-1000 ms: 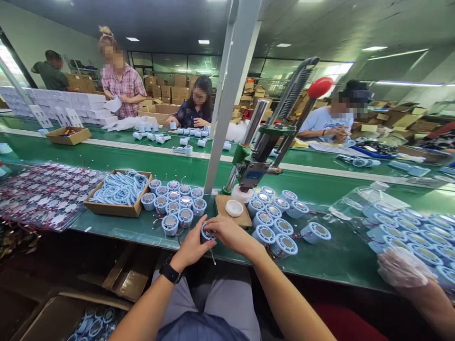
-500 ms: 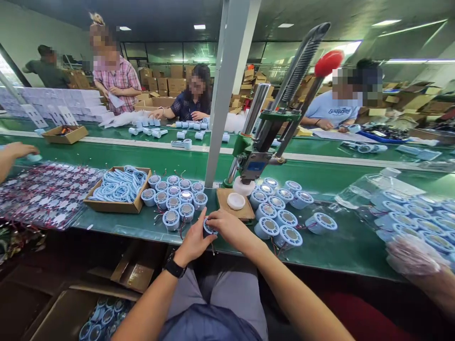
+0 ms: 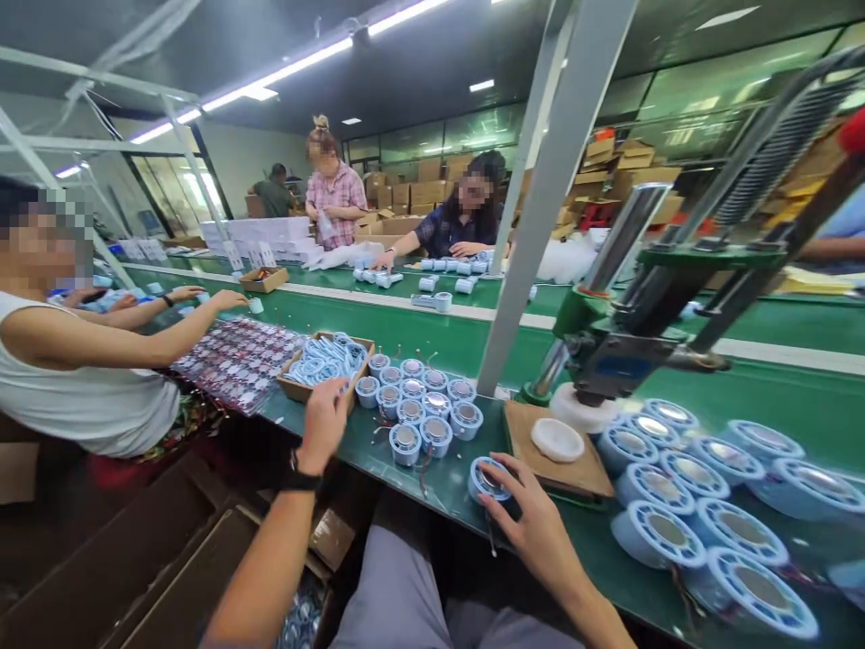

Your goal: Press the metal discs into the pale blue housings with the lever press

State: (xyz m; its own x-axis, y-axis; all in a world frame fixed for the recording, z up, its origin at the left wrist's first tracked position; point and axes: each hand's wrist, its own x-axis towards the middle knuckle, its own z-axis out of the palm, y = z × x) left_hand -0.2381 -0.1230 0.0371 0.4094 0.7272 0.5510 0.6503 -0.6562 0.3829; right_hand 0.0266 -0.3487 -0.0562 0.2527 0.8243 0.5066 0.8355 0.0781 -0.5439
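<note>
My left hand (image 3: 324, 425) is over the near right side of a cardboard box (image 3: 295, 391) of light-blue plastic rings (image 3: 329, 358). Its fingers are loosely bent and partly hidden, and nothing shows in them. With thumb and fingers, my right hand (image 3: 523, 505) grips the rim of a light-blue round housing (image 3: 487, 479) at the table's front edge. This housing stands upright, with a silver disc in its top and a thin wire hanging down. Similar housings (image 3: 411, 413) stand in rows between the box and my right hand.
A hand press (image 3: 614, 361) stands behind my right hand, with a white round pad (image 3: 557, 440) on its board. More blue housings (image 3: 659, 532) crowd the right. Wired circuit boards (image 3: 236, 356) cover the table at left, beside a co-worker (image 3: 74, 370). A grey post (image 3: 533, 216) rises ahead.
My left hand has left the housing and moved left to the box of rings. My right hand stays at the housing. The view has turned left, bringing a co-worker into sight.
</note>
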